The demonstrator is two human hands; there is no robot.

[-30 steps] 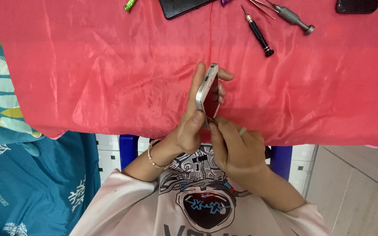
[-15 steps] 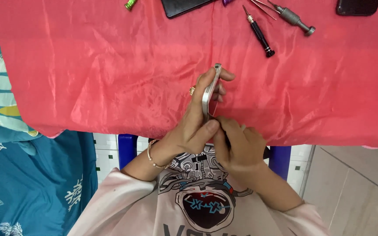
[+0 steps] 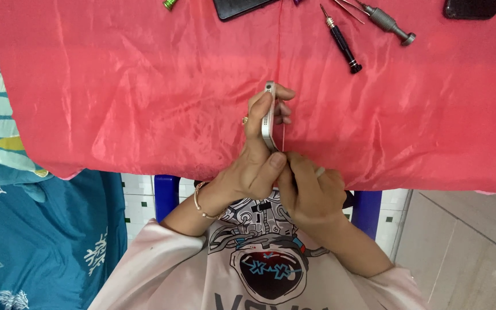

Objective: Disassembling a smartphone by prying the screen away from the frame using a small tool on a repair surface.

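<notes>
1. Gripping a silver phone on edge, the left hand has its fingers wrapped over the top and its thumb pressed at the lower end — wrist bent upward, a thin bracelet on it.
2. Phone held upright above the red cloth, near its front edge.
3. Right hand curled closed, fingertips pinching a small tool at the phone's lower end — tool type unclear.
4. Black screwdriver lies well apart, beyond the hands.
</notes>
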